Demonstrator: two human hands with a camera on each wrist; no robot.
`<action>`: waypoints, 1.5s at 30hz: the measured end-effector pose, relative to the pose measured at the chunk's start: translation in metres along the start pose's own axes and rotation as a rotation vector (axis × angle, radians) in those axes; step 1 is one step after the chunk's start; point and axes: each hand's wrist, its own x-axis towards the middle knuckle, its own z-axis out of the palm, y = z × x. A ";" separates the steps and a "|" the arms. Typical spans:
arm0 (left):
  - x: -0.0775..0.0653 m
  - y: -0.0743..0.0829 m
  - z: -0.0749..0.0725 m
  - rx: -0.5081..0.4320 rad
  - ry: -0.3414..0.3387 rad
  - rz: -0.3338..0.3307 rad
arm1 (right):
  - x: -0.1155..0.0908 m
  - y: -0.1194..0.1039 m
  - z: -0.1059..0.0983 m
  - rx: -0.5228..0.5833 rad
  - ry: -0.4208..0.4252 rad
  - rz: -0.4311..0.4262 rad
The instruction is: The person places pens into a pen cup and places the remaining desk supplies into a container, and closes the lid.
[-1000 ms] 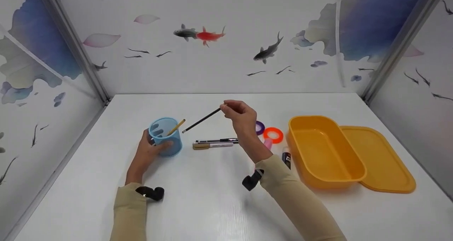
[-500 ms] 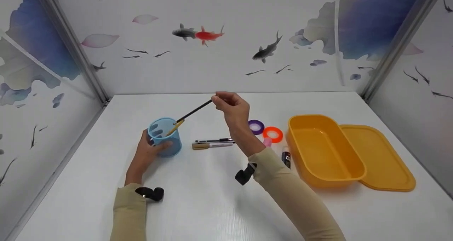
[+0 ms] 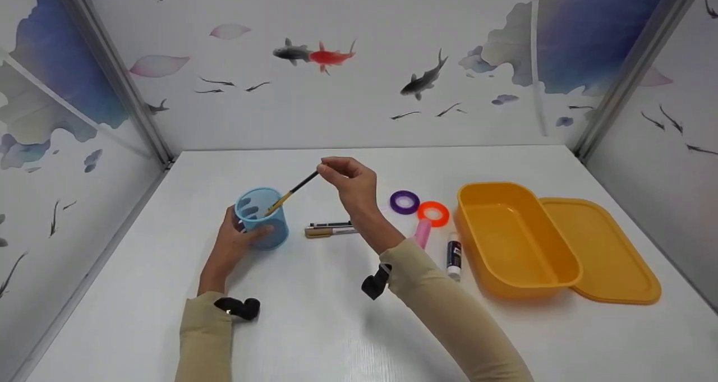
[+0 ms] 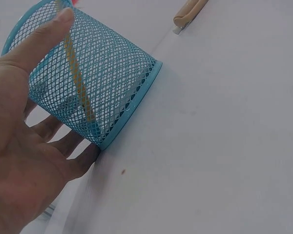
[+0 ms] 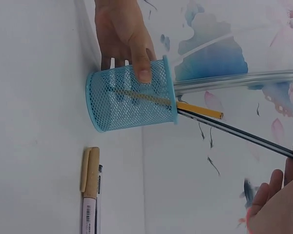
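My left hand (image 3: pixel 231 243) grips a light blue mesh pen cup (image 3: pixel 274 237) at the left of the table, thumb on the near side and fingers round the far side. Inside leans a yellow pencil (image 5: pixel 200 110), its upper end sticking out past the rim. My right hand (image 3: pixel 356 190) pinches a black pencil (image 3: pixel 306 181) near its upper end, above and right of the cup. In the right wrist view, that pencil's lower end is right at the rim, beside the yellow pencil. Both pencils slant the same way in the head view.
Right of the cup lie a tan-capped marker (image 3: pixel 320 233) and a black pen (image 3: pixel 331 224). Further right are a purple ring (image 3: pixel 394 202), an orange ring (image 3: pixel 445 215), a pink object (image 3: pixel 423 234) and a glue stick (image 3: pixel 454 257). A yellow box (image 3: pixel 466 230) stands by its lid (image 3: pixel 614 253).
My right hand has moved left, rising and then dropping, and brought the black pencil from beside the cup to its mouth. The left hand and cup stay in place.
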 end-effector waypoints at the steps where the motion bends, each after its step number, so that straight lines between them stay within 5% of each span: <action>1: 0.000 0.000 0.000 0.003 0.003 0.000 | 0.000 0.002 0.001 -0.003 -0.009 -0.002; 24: 0.002 0.001 0.001 0.015 0.004 -0.033 | -0.008 0.040 0.022 -0.031 -0.056 0.090; 45: 0.002 -0.003 0.001 -0.005 0.004 -0.002 | 0.000 0.041 0.025 -0.047 -0.045 0.059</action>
